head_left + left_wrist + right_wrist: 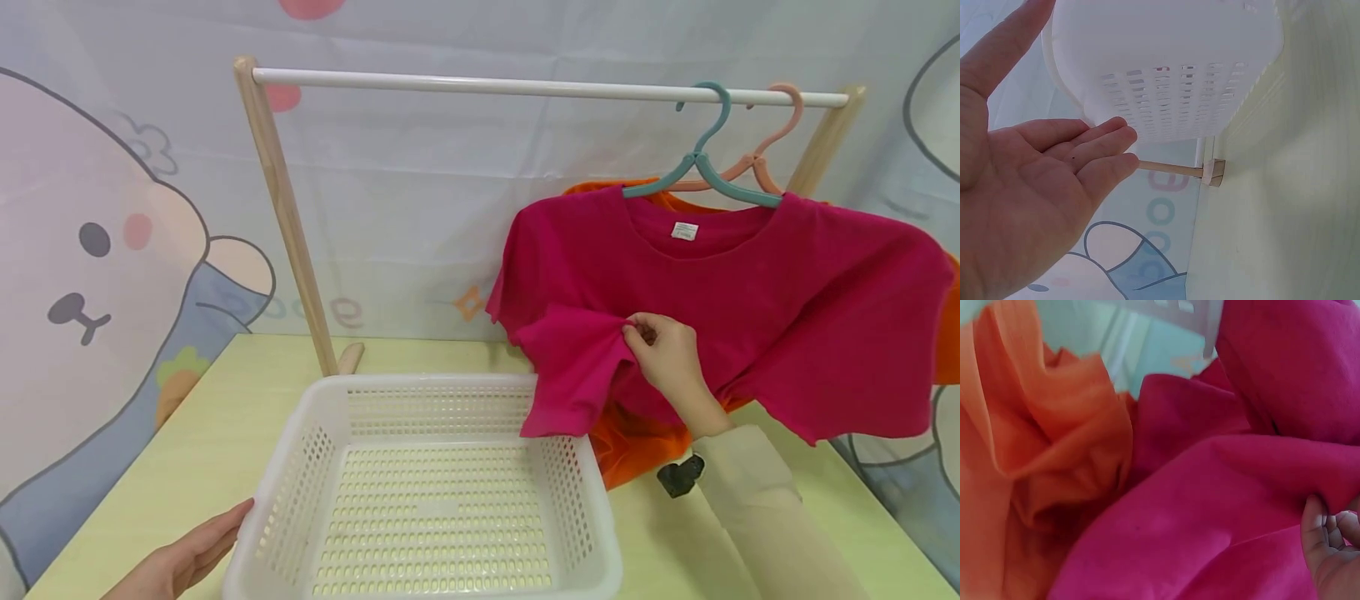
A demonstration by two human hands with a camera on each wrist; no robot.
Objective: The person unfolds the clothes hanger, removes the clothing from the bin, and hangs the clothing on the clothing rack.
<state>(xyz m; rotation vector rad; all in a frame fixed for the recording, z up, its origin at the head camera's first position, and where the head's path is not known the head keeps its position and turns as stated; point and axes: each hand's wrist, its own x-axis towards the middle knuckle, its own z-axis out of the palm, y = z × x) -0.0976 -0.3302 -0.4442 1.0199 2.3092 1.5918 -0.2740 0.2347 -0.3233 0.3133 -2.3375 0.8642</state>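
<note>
A magenta T-shirt [712, 283] hangs from a teal hanger [701, 158] on the rack's white rod. My right hand [663, 354] pinches a fold of its lower front between thumb and fingers, and the cloth bunches up there. Part of the shirt drapes over the back right corner of the white basket [435, 382]. In the right wrist view, the pinching hand [1332, 544] shows at the right edge. My left hand [191, 550] is at the basket's left side, fingertips right at the rim. The left wrist view shows that palm [1035, 181] with its fingers extended beside the basket wall.
Behind the magenta shirt, an orange garment [637, 446] hangs by a pink hanger [780, 133]. The rack's left wooden leg [288, 217] rises behind the basket. A pale table [180, 450] carries everything, backed by a cartoon-printed cloth [420, 208].
</note>
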